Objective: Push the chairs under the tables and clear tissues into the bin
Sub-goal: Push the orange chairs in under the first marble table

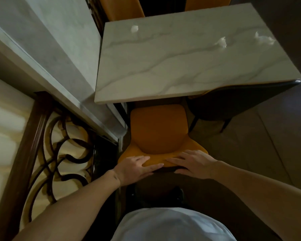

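Landmark is the marble-top table, seen from above. Orange chair sits at the table's near edge, its seat front tucked just under that edge, backrest toward the person. Left hand lies on the left part of the backrest top, fingers fairly straight and spread, fingertips over the orange padding, thumb reaching along the rim; it presses on the chair, not wrapped round it. Right hand lies on the right part of the backrest top, fingers extended flat toward the left hand, thumb down over the dark back edge; also pressing, no clear clamp. The two hands are apart, a gap of backrest between them. Three crumpled white tissues on the table's far half: one tissue near the far-left corner, a second tissue toward the far right, a third tissue close to the right edge. A dark chair is pushed under the table's near-right corner, just beside the orange chair. Two more orange chair backs show beyond the table's far edge. Marble ledge runs along the table's left side, with a wood scrollwork screen left of that. Bin not in view.
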